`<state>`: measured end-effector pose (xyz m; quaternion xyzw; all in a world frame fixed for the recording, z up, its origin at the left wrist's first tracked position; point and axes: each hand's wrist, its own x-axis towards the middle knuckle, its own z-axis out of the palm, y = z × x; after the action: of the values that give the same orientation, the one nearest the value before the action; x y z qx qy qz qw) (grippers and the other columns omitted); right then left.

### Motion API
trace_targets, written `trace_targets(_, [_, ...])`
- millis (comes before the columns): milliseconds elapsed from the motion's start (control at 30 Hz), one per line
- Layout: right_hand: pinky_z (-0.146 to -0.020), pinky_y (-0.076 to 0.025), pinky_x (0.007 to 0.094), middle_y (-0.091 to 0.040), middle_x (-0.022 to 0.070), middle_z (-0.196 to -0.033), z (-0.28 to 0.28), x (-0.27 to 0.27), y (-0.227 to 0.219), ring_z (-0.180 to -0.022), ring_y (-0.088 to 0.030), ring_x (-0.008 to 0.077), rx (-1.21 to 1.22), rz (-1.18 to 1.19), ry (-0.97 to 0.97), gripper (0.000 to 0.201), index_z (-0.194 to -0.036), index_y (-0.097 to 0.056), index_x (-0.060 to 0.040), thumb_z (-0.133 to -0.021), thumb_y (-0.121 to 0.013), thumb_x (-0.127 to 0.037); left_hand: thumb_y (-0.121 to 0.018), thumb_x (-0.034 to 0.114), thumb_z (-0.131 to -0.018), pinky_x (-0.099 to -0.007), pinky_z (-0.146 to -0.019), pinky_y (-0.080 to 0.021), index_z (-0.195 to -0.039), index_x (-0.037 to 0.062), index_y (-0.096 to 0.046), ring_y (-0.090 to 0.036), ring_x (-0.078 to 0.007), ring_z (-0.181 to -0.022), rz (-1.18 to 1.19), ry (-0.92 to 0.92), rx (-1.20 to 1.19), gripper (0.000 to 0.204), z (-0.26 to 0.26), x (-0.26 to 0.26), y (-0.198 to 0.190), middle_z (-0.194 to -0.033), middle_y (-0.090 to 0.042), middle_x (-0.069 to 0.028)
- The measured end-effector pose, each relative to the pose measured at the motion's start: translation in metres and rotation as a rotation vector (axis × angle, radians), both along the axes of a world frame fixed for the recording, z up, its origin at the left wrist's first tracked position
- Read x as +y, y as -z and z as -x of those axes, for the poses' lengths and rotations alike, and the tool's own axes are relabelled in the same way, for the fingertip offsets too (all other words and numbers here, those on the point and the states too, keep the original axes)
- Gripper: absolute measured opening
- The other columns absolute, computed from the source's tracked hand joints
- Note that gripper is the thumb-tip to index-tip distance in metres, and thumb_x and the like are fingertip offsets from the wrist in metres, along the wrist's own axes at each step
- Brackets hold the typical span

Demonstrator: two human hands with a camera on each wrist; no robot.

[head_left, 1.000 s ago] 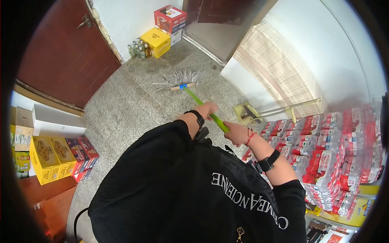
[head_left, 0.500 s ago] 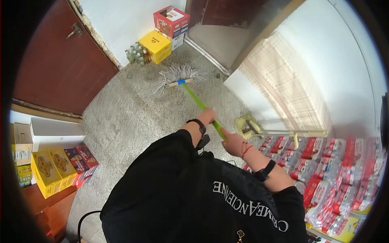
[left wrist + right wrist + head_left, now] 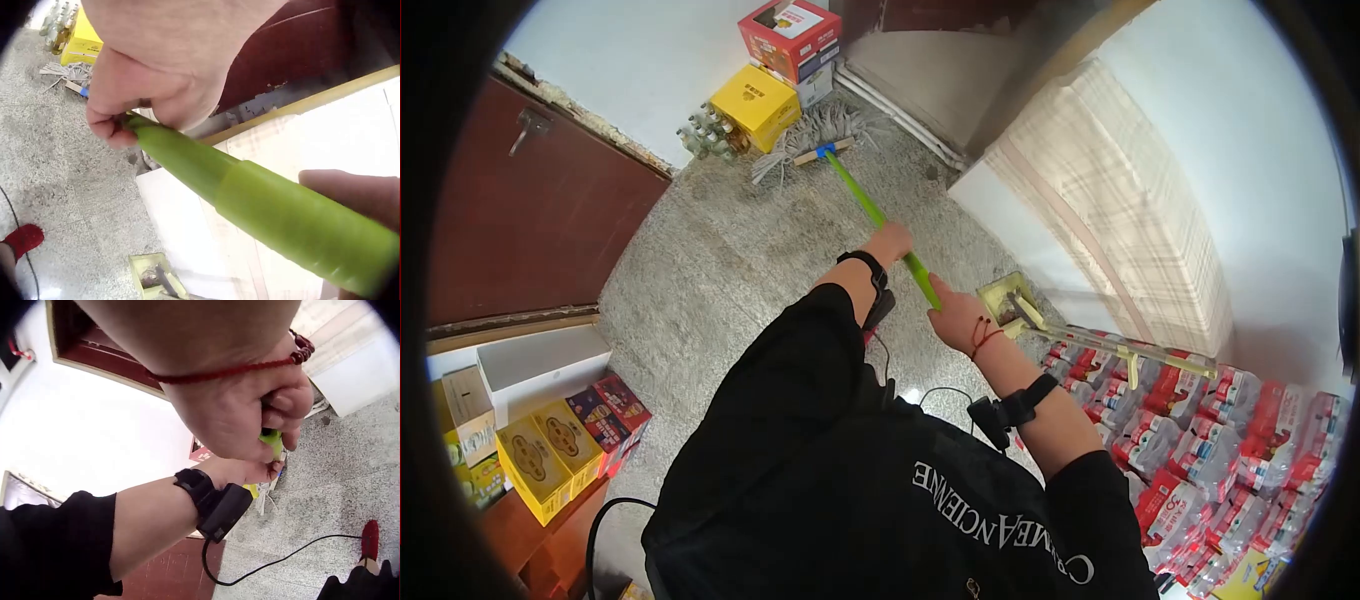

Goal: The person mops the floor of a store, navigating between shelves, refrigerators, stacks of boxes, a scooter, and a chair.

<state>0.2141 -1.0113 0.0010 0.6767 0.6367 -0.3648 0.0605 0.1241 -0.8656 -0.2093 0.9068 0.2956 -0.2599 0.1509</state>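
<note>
One mop [image 3: 830, 160], one dustpan [image 3: 1012, 300], two hands [image 3: 890, 243].

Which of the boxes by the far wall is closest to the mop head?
The yellow box on the floor: the mop head lies right beside it, while the red box sits behind it, stacked on another box.

The speckled grey floor [image 3: 730, 250] carries a mop head [image 3: 810, 135] spread near the far wall, just beside a yellow box [image 3: 750, 100] and a cluster of glass bottles [image 3: 703, 135]. A yellow dustpan [image 3: 1005, 300] lies by the white wall. Packs of bottled water [image 3: 1200, 450] stand stacked at the right, and coloured cartons [image 3: 570, 440] at the left.
</note>
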Motion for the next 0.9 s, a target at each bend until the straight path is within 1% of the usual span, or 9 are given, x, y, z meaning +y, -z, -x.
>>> trace_targets(67, [-0.072, -0.045, 0.0471, -0.058, 0.0265, -0.084, -0.01, -0.01, 0.005, -0.08, -0.057, 0.0414, 0.006, 0.024, -0.002, 0.052, -0.126, -0.033, -0.006, -0.076, -0.046, -0.013, -0.058, 0.014, -0.076, -0.0463, -0.086, -0.039, -0.072, 0.006, -0.067, -0.061, -0.0261, -0.074, -0.018, 0.006, 0.012, 0.012, -0.007, -0.011, 0.004, -0.067, -0.062, -0.0048])
trace_targets(200, [-0.069, -0.045, 0.0464, -0.058, 0.0273, -0.076, -0.034, -0.066, 0.017, -0.074, -0.057, 0.0419, 0.002, 0.041, -0.023, 0.059, -0.132, -0.03, -0.0115, -0.076, -0.049, -0.019, -0.054, 0.013, -0.078, -0.0485, -0.09, -0.035, -0.078, 0.0062, -0.066, -0.06, -0.0265, -0.076, 0.037, 0.009, -0.02, 0.014, -0.026, -0.06, 0.023, -0.07, -0.063, -0.0063])
trace_targets(367, [-0.067, -0.045, 0.0464, -0.058, 0.0267, -0.075, -0.084, -0.184, 0.007, -0.073, -0.057, 0.042, 0.03, 0.081, -0.019, 0.06, -0.131, -0.03, -0.0112, -0.075, -0.05, -0.02, -0.05, 0.015, -0.079, -0.0425, -0.081, -0.043, -0.089, 0.0041, -0.064, -0.061, -0.0282, -0.071, 0.381, -0.429, -0.111, 0.02, -0.068, -0.184, -0.024, -0.079, -0.062, -0.015])
trace_targets(400, [-0.067, -0.045, 0.046, -0.058, 0.0266, -0.074, -0.093, -0.213, -0.001, -0.073, -0.057, 0.0418, 0.031, 0.075, -0.013, 0.06, -0.131, -0.032, -0.0118, -0.075, -0.051, -0.021, -0.05, 0.015, -0.079, -0.0425, -0.081, -0.043, -0.089, 0.0041, -0.064, -0.061, -0.0282, -0.071, 0.388, -0.42, -0.097, 0.02, -0.071, -0.218, -0.04, -0.079, -0.062, -0.015])
trace_targets(467, [-0.066, -0.045, 0.0457, -0.058, 0.0265, -0.074, -0.112, -0.269, -0.012, -0.073, -0.057, 0.0416, 0.04, 0.061, 0.013, 0.059, -0.13, -0.033, -0.0124, -0.075, -0.053, -0.021, -0.047, 0.019, -0.082, -0.0388, -0.064, -0.049, -0.085, -0.0023, -0.061, -0.06, -0.0285, -0.06, 0.529, -0.397, -0.384, 0.026, -0.078, -0.272, -0.07, -0.077, -0.061, -0.0173])
trace_targets(567, [-0.065, -0.046, 0.0441, -0.058, 0.0254, -0.074, -0.135, -0.35, -0.036, -0.072, -0.058, 0.0406, -0.017, 0.075, 0.059, 0.06, -0.13, -0.036, -0.0153, -0.075, -0.057, -0.023, -0.048, 0.027, -0.082, -0.0376, -0.049, -0.048, -0.081, -0.0065, -0.058, -0.057, -0.0271, -0.049, 0.665, -0.418, -0.314, 0.035, -0.119, -0.342, -0.057, -0.066, -0.059, -0.0175])
trace_targets(667, [-0.066, -0.046, 0.045, -0.058, 0.0251, -0.074, -0.158, -0.422, -0.044, -0.072, -0.058, 0.04, 0.001, 0.003, 0.076, 0.056, -0.128, -0.037, -0.0134, -0.075, -0.055, -0.02, -0.052, 0.036, -0.08, -0.038, -0.045, -0.048, -0.077, -0.0074, -0.057, -0.056, -0.0259, -0.047, 0.833, -0.518, -0.272, 0.043, -0.14, -0.399, -0.068, -0.06, -0.055, -0.0174])
trace_targets(700, [-0.065, -0.046, 0.0444, -0.058, 0.025, -0.072, -0.161, -0.438, -0.05, -0.071, -0.058, 0.0397, -0.006, -0.037, 0.071, 0.056, -0.127, -0.038, -0.0123, -0.075, -0.055, -0.021, -0.055, 0.044, -0.077, -0.037, -0.041, -0.047, -0.075, -0.0075, -0.058, -0.055, -0.0256, -0.045, 0.882, -0.516, -0.264, 0.051, -0.146, -0.414, -0.072, -0.061, -0.054, -0.0181])
trace_targets(900, [-0.064, -0.046, 0.0447, -0.057, 0.0254, -0.069, -0.152, -0.467, -0.073, -0.068, -0.057, 0.0396, -0.005, 0.02, 0.156, 0.057, -0.129, -0.037, -0.0125, -0.075, -0.053, -0.022, -0.058, 0.047, -0.073, -0.0342, -0.043, -0.047, -0.077, -0.0075, -0.061, -0.058, -0.0262, -0.051, 0.927, -0.498, -0.282, 0.055, -0.15, -0.448, -0.081, -0.062, -0.056, -0.016])
